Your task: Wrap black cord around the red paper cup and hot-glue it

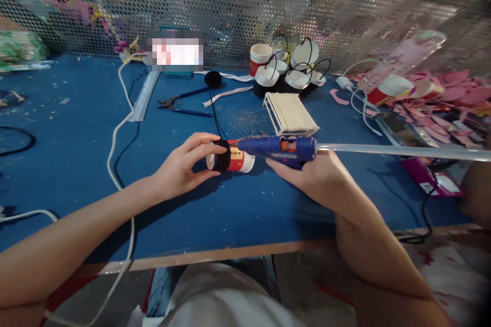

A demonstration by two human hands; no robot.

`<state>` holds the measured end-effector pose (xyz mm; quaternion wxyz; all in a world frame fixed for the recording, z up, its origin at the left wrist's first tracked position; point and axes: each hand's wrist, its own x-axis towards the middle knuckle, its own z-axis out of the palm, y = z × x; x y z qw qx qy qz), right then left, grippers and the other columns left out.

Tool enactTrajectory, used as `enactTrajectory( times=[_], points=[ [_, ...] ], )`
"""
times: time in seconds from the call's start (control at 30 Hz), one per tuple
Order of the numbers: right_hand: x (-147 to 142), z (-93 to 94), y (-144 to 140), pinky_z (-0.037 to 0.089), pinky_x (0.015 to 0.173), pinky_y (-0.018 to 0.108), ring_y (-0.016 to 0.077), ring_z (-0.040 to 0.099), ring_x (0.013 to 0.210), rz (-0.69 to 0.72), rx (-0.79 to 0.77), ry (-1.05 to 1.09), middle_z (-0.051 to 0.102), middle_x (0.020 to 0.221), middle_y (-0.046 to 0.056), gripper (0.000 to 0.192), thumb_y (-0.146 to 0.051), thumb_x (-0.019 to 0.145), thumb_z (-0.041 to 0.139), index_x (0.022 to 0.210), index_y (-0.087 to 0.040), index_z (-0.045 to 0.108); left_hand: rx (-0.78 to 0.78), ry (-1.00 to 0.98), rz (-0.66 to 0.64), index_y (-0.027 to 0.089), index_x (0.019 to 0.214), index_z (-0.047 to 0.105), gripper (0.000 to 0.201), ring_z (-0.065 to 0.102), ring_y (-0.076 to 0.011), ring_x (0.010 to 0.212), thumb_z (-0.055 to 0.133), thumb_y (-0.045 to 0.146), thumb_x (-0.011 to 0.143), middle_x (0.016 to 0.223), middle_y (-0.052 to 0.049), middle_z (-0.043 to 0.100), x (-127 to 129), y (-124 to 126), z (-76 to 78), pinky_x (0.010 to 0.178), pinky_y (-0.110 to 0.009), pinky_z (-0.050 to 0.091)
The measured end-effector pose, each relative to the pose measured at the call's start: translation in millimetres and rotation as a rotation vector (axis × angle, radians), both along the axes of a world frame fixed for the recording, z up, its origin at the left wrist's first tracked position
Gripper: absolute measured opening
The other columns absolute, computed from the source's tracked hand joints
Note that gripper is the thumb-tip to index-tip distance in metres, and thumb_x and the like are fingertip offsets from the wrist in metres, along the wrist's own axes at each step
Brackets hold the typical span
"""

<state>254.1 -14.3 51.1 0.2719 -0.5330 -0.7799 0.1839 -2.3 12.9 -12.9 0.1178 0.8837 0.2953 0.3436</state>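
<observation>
My left hand (183, 166) grips a small red and white paper cup (240, 160) lying on its side over the blue table (76, 127); black band or cord (222, 156) is wrapped round the cup near its base. My right hand (310, 173) holds a blue hot glue gun (282, 148), its nozzle pointing left at the cup's black band. A long clear glue stick (402, 151) sticks out of the gun's back toward the right. A thin black cord (215, 112) runs from the cup to a black spool (213, 79) farther back.
Behind stand several paper cups with black handles (297, 69), a stack of wooden sticks (291, 113), blue-handled pliers (174, 103), white tape and white cables (115, 133). Pink cut-outs (445, 97) and more cups lie at the right. A perforated metal screen (245, 5) closes the back.
</observation>
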Motion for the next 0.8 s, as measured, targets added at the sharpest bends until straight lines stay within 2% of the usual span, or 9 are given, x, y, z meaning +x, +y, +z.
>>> enactTrajectory(
  times=[0.2,0.4,0.63,0.8],
  points=[
    [1.6,-2.4,0.3,0.047,0.057,0.031,0.0181,0.058,0.061,-0.003,-0.020,0.014,0.064,0.066,0.003,0.014,-0.030,0.076,0.055,0.079,-0.020,0.065,0.074,0.058,-0.021,0.022,0.113,0.051,0.031,0.057,-0.0223,0.106,0.058,0.017,0.083,0.122,-0.013,0.051,0.6,-1.5,-0.6,0.086,-0.038,0.053],
    [1.5,1.9,-1.6,0.047,0.056,0.033,0.0183,0.056,0.056,-0.006,-0.004,-0.030,0.059,0.057,0.004,0.017,-0.029,0.074,0.053,0.074,-0.018,0.066,0.108,0.061,0.007,0.021,0.114,0.050,0.034,0.056,-0.0225,0.108,0.061,0.017,0.081,0.122,-0.013,0.051,-0.5,0.3,-1.7,0.087,-0.038,0.053],
    [2.4,0.2,0.2,0.048,0.063,0.034,0.0195,0.059,0.064,0.013,-0.021,0.018,0.065,0.069,0.004,0.019,-0.032,0.078,0.053,0.082,-0.019,0.066,0.174,0.131,-0.047,0.021,0.113,0.051,0.031,0.052,-0.0248,0.115,0.055,0.012,0.084,0.126,-0.015,0.049,-0.7,-1.3,-2.4,0.089,-0.039,0.051],
    [3.7,1.0,-2.5,0.048,0.057,0.033,0.0190,0.058,0.057,-0.008,0.013,-0.026,0.063,0.061,0.005,0.019,-0.030,0.077,0.053,0.077,-0.017,0.067,0.182,0.113,-0.026,0.021,0.113,0.050,0.030,0.053,-0.0239,0.113,0.055,0.013,0.084,0.124,-0.014,0.050,-2.0,0.4,-3.0,0.088,-0.038,0.052]
  ],
)
